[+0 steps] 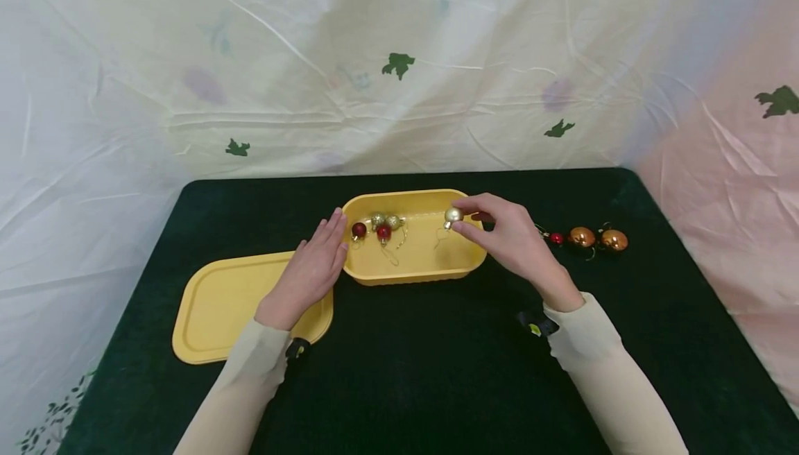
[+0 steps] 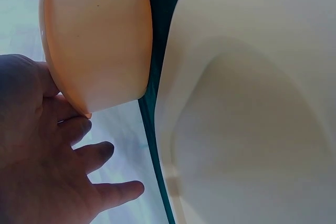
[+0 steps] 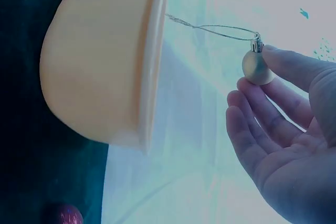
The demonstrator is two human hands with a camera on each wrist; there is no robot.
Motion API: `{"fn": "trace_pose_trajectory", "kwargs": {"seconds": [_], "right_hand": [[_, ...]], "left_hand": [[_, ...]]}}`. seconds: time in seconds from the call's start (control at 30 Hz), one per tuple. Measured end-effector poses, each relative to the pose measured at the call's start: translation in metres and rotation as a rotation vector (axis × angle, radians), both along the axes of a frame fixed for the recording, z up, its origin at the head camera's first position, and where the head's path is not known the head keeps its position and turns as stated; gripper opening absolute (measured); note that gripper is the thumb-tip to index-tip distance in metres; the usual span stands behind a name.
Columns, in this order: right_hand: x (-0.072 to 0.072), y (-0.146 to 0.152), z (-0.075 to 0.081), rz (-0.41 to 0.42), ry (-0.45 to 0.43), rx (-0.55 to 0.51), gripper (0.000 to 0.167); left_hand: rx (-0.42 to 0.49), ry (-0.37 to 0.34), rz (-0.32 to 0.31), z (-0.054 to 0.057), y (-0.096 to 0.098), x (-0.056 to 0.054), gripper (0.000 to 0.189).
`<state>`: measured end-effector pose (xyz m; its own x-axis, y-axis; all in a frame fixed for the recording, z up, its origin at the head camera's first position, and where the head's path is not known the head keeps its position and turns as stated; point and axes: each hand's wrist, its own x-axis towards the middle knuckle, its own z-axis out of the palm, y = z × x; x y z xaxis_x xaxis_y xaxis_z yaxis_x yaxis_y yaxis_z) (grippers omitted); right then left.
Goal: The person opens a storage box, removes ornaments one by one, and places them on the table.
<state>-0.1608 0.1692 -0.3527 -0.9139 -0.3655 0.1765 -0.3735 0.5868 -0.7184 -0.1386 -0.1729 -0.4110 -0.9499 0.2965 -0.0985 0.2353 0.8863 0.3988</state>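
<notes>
I see right hand (image 1: 508, 233): grip is clamped on one pale gold bauble (image 1: 453, 214), over one yellow box (image 1: 424, 259), centre of frame | left hand (image 1: 312, 268): straight fingers touch the box's left end | in box: two red baubles (image 1: 358, 230), two glittery gold baubles (image 1: 392, 222) | on counter (image 1: 406, 372), right of frame: two copper balls (image 1: 582, 236), one small red ball (image 1: 555, 238) | lower left: one yellow lid (image 1: 225, 309)

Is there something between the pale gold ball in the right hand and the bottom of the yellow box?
No, nothing visible. The right hand holds the pale gold ball over the right part of the yellow box; the two red balls and two other gold balls lie in its left part, out of the way.
</notes>
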Motion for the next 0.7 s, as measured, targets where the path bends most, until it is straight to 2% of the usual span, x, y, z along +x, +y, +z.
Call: {"fn": "trace_pose_trajectory", "kwargs": {"seconds": [0.43,0.7], "right_hand": [[0.024,0.032,0.006,-0.060,0.095,0.019,0.034],[0.036,0.050,0.009,-0.115,0.095,0.025,0.033]], "left_hand": [[0.001,0.010,0.000,-0.002,-0.001,0.000,0.060],[-0.002,0.004,-0.002,0.000,0.000,0.000,0.061]]}}
